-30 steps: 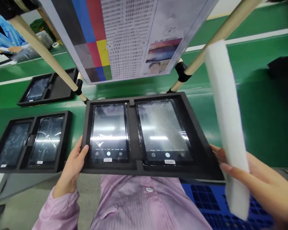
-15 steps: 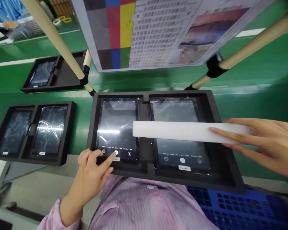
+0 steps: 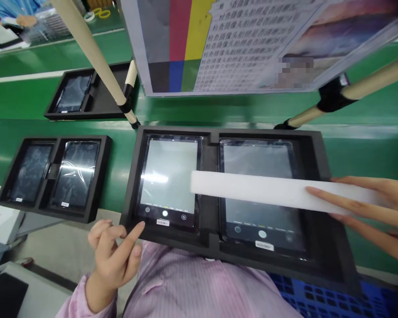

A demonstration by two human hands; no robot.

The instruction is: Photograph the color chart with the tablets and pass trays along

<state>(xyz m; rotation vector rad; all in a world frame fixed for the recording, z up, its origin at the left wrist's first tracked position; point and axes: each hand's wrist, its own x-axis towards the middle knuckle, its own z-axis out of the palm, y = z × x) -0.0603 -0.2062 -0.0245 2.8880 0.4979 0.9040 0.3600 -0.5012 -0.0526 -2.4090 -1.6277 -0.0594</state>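
In front of me a black foam tray [image 3: 213, 247] holds two tablets side by side. The left tablet [image 3: 172, 172] shows a camera screen, bright and pale, and the right tablet [image 3: 252, 159] shows a dimmer one. Near the tray's lower left corner my left hand [image 3: 114, 254] hovers with nothing in it, its index finger stretched out and the others loosely bent. From the right, my right hand [image 3: 381, 207] grips one end of a long white foam bar [image 3: 252, 187]. The bar crosses above the right tablet, and its free end reaches the left tablet's edge.
A second foam tray [image 3: 101, 176] with two dark tablets lies left; another tray [image 3: 112, 84] behind holds one. A printed chart board [image 3: 172, 44] hangs on beige poles [image 3: 89, 48]. A blue crate [image 3: 318, 291] stands below right. Far left, a person's hand [image 3: 26, 20] shows.
My left hand has drawn back from the left tablet's shutter button, down and left. That tablet's screen has turned from dark to bright. The white foam bar still lies across, held in my right hand.
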